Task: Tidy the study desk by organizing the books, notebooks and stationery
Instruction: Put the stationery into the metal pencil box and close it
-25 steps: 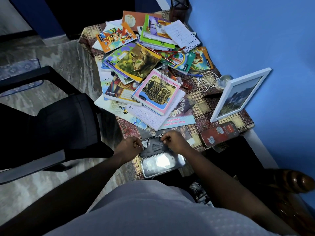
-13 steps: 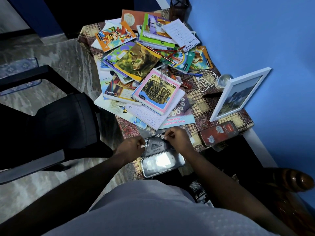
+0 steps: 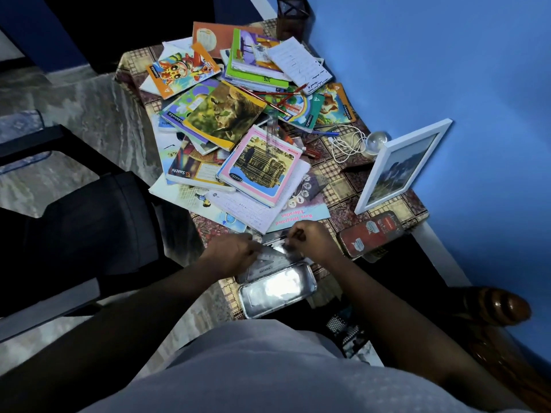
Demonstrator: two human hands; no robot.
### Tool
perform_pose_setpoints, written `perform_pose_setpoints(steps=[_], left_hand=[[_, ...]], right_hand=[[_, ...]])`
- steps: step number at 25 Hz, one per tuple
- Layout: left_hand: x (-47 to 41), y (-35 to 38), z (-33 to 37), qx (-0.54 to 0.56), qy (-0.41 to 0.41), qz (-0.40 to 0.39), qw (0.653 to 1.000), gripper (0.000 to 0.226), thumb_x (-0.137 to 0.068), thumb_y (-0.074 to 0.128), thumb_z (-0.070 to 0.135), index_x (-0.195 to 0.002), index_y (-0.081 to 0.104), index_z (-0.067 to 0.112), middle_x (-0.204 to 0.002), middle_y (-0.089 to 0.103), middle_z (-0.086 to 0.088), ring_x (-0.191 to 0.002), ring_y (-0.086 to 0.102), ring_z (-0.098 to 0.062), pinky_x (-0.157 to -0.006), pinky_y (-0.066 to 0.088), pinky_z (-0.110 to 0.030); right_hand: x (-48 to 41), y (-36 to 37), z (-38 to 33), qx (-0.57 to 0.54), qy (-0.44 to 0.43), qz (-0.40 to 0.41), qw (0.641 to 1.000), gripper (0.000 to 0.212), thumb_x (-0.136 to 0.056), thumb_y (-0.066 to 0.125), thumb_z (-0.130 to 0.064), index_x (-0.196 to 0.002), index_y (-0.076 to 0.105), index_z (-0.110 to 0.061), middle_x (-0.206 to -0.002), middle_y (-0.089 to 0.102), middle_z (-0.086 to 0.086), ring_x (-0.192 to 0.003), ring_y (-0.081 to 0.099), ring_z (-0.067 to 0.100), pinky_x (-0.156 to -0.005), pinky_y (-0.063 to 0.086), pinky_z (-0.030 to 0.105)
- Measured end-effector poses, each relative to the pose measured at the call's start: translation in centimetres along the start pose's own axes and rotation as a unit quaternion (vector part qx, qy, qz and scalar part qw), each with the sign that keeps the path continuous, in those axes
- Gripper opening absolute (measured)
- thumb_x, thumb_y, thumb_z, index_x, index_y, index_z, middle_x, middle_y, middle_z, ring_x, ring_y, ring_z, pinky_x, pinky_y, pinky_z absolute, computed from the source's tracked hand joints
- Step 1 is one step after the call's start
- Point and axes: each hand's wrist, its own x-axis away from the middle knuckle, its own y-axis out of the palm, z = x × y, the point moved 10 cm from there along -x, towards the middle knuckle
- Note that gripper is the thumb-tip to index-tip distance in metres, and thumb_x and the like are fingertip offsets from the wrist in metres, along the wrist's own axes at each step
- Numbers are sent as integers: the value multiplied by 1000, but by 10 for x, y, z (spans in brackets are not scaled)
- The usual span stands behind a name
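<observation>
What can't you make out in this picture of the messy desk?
Head view:
The thin dark item pinched by the right hand: too small and blurred to name.
Fingertips of the left hand: hidden behind its knuckles.
The dark mesh pen holder: cut off by the top edge.

Left hand (image 3: 231, 253) sits beside right hand (image 3: 313, 238), fingers (image 3: 294, 234) curled.
</observation>
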Motion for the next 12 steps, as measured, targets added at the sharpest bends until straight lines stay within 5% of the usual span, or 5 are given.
perform_pose_setpoints(steps=[4,12], left_hand=[[-31,-6,-29,84,-110,-32,990,25,-91,52,38,-108,68,28,-106,67,3,-97,64,-22,-74,48,-29],[-80,-19,-52,184,-239,24,953,10,-85,65,29,-91,71,25,-89,70,7,-83,65,-16,-65,42,-22]], right_hand=[[-15,-43,1,-5,4,53,999,5,-84,70,-12,-84,70,-6,-80,71,7,-72,65,18,-68,51,28],[-63,-82,39,39,79,71,994,20,-86,62,-11,-67,57,-16,-73,65,8,-74,63,28,-66,54,38]])
